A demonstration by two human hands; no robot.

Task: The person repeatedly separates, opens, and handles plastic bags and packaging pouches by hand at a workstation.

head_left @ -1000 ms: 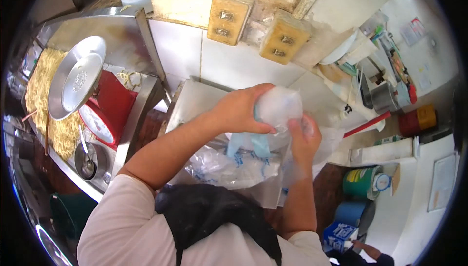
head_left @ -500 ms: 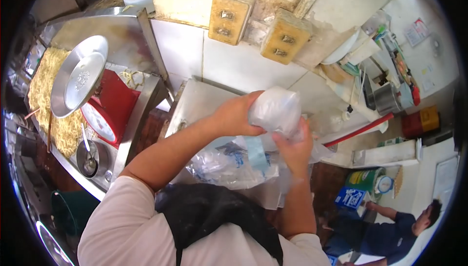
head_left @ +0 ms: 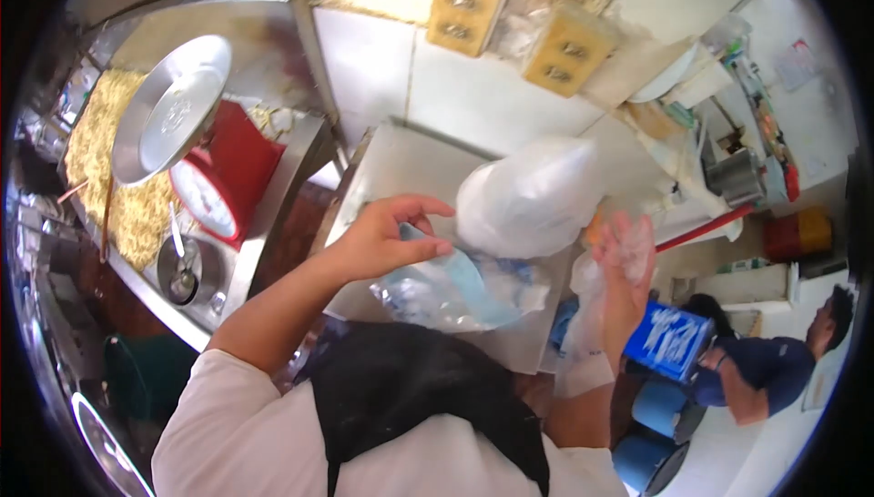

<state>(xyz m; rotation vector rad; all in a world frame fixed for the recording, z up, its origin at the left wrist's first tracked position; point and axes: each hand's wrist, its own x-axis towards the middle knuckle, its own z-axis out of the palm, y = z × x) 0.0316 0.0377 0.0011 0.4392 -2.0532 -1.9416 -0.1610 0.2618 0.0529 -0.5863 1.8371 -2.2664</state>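
A white, rounded plastic-wrapped bundle (head_left: 523,201) is beyond my hands, over the metal table; its contents are hidden. My left hand (head_left: 396,240) is just left of it with thumb and fingers apart, holding nothing. On the other side, my right hand (head_left: 626,256) is raised with fingers stretched out. Clear plastic (head_left: 585,360) hangs along that hand and forearm; I cannot tell how it is attached. Below the bundle lie crumpled clear plastic bags (head_left: 423,301) with blue print, and a pale blue strip (head_left: 469,292) crosses them.
At the left, a red scale (head_left: 238,165) with a metal pan (head_left: 177,110) stands beside heaped noodles (head_left: 137,197) and a metal pot (head_left: 187,269) holding a spoon. Two switch boxes (head_left: 469,4) are on the wall. A person (head_left: 774,365) at right holds a blue box (head_left: 669,342).
Both hands were around a white plastic bundle; now they are apart, with the bundle between and beyond them. The view shifted slightly, and the person at right lifted the blue box.
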